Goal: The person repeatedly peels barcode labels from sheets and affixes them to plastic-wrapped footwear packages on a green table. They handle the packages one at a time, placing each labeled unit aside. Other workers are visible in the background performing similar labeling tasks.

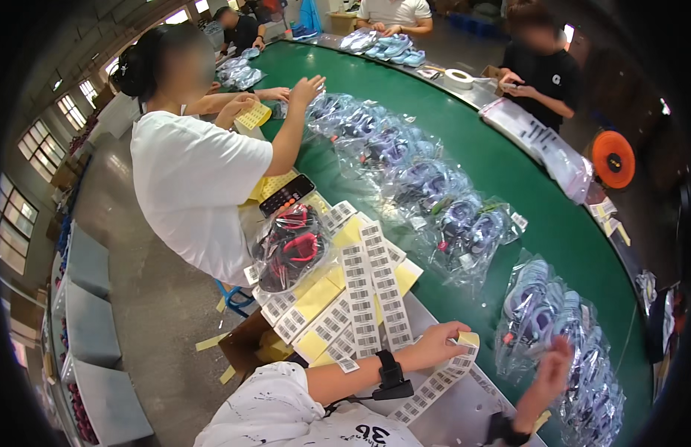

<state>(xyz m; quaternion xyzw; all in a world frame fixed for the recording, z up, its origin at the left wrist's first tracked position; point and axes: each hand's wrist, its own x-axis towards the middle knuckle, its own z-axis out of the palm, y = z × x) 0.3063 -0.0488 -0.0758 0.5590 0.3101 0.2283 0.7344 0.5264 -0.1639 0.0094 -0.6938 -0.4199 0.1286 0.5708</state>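
My left hand (437, 346) pinches the upper end of a strip of white barcode labels (440, 381) on yellowish backing. The strip hangs down toward my lap over a grey metal surface. Smeared by motion, my right hand (550, 372) is raised at the near edge of a row of bagged light-blue shoes (539, 309); whether it holds anything does not show. More label strips (373, 276) lie fanned out beyond my left forearm, beside a clear bag of black-and-red shoes (289, 249).
A green conveyor belt (554, 223) carries a long line of bagged shoes (405, 160). A person in a white shirt (196, 175) works at my left, near a phone (287, 195). Across the belt are another person (539, 74), plastic bags (539, 145) and an orange reel (613, 159).
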